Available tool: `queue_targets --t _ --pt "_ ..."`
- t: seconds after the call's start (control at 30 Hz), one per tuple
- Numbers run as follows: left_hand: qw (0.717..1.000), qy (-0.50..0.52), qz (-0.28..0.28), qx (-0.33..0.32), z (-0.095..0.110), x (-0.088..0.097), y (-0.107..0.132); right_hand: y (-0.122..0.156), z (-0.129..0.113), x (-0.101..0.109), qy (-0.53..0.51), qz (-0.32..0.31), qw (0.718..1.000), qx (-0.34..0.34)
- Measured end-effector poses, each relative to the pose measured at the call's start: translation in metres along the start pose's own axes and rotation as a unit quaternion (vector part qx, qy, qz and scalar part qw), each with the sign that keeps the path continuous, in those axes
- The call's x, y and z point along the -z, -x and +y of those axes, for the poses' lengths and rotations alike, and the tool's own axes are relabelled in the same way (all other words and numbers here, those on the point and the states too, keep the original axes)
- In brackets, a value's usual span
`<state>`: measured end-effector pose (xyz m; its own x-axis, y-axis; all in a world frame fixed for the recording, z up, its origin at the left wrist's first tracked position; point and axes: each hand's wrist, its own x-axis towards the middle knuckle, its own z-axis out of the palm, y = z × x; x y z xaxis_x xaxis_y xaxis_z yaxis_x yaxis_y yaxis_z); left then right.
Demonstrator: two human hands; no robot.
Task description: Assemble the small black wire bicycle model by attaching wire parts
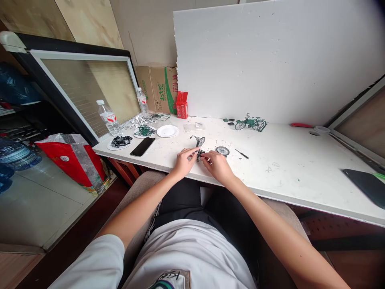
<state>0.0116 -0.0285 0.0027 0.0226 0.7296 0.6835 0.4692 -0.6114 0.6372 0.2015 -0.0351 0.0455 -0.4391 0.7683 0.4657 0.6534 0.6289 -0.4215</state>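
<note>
Near the table's front edge, my left hand [184, 161] and my right hand [219, 165] meet over a small dark model bicycle [200, 142], partly built. Its front wheel and handlebar stick out beyond my fingers, while the rest is largely covered. Fingers of both hands are closed around its dark frame part. A loose spoked wheel [222, 151] lies just past my right hand. Right of that wheel is a thin black tool [242, 153], perhaps a small screwdriver.
A finished green model bicycle [251, 123] stands at the back. To the left are a phone [142, 147], a plate with black parts [116, 147], a plate with green parts [136, 135], a white plate [167, 131] and a water bottle [110, 118]. A dark tablet-like slab [365, 186] lies far right.
</note>
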Motion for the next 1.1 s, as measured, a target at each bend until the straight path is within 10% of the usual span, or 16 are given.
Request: queue_targets --t 1.1 --pt "1.000 -0.006 0.006 -0.005 -0.003 -0.003 0.002 0.004 -0.003 -0.018 -0.139 0.071 0.983 -0.098"
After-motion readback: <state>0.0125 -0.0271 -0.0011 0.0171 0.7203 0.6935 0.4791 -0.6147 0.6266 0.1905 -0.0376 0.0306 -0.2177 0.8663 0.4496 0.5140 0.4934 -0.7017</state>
